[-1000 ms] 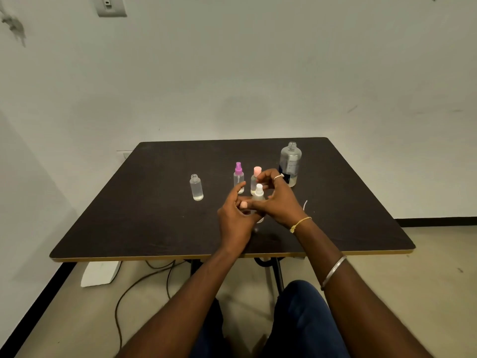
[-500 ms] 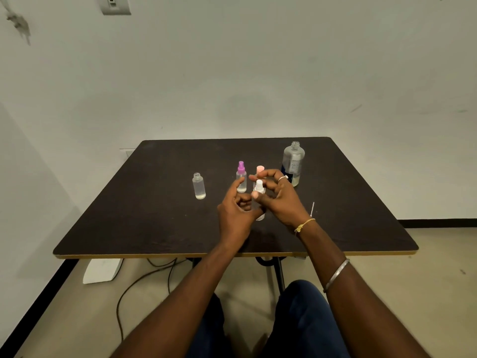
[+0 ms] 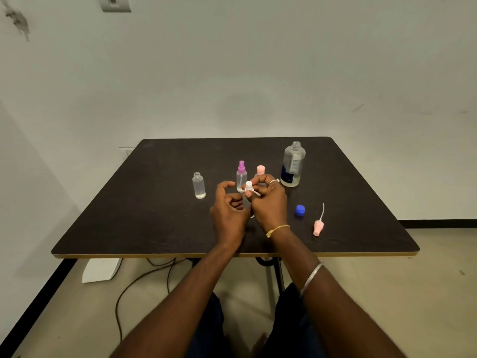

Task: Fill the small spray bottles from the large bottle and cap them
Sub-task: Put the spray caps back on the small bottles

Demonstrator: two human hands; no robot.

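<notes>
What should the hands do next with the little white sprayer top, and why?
Probably twist the white plastic spray cap down until it is snug. The right hand pinches it on top of the small clear plastic bottle that the left hand grips, so it looks seated, but I cannot tell that it is tight.

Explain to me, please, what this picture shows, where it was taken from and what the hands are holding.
There is no machine: a person wears a camera on the head, so it looks down at their own arms. The left hand holds a small clear bottle; the right hand pinches a white spray cap at its top. On the dark table stand an open small bottle, a purple-capped bottle, a pink-capped bottle and the large bottle, uncapped. A blue cap and a pink spray head lie to the right.
</notes>
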